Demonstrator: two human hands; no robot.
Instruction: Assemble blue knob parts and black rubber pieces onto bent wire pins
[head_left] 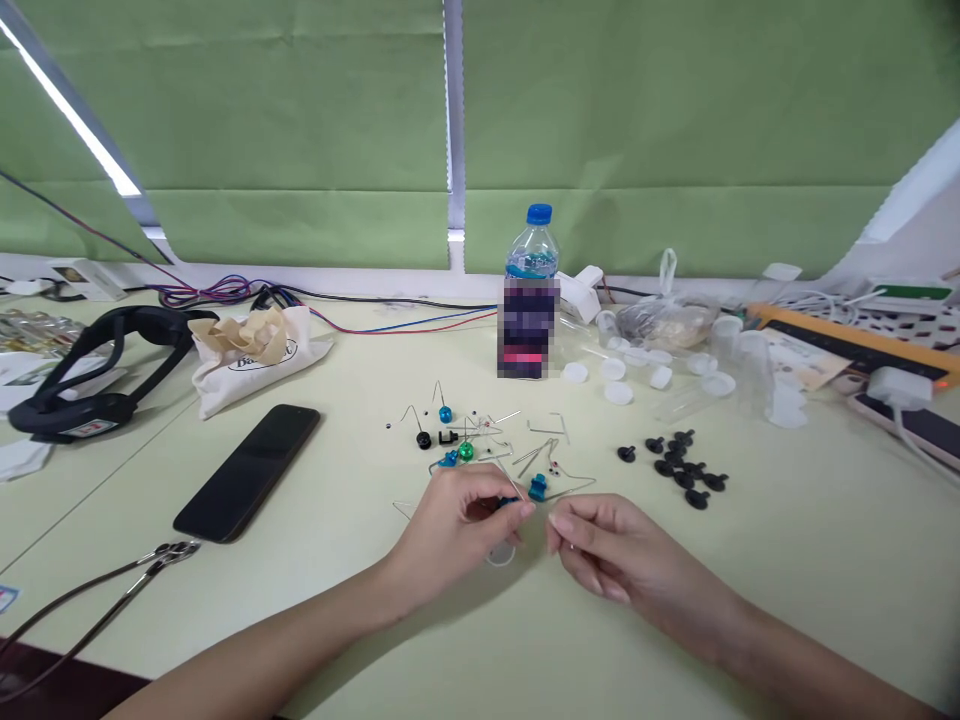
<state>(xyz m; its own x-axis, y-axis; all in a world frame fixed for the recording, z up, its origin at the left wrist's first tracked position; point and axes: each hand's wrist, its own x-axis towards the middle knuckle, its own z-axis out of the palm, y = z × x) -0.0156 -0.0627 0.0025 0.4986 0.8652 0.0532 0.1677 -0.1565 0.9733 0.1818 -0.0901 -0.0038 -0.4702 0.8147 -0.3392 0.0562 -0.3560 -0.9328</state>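
Observation:
My left hand (465, 515) is closed in a pinch around a small dark-blue part (508, 503) with a thin metal wire, mostly hidden by the fingers. Beneath its fingertips lies a clear round cap or dish (500, 553). My right hand (607, 545) is beside it, a small gap apart, thumb and forefinger pressed together; whatever sits between them is too small to make out. Just beyond the hands are a blue part (538, 487), a green knob (466, 452), a black knob (424, 440) and a blue knob (445, 413) with bent wires, among thin metal pins.
Several black stemmed pieces (684, 470) lie right of my hands. A water bottle (531, 300) stands at the back, near clear tubes and white caps (619, 393). To the left are a phone (247, 475), a cord (97, 585), a cloth pouch (262, 360) and a black headset (105, 410).

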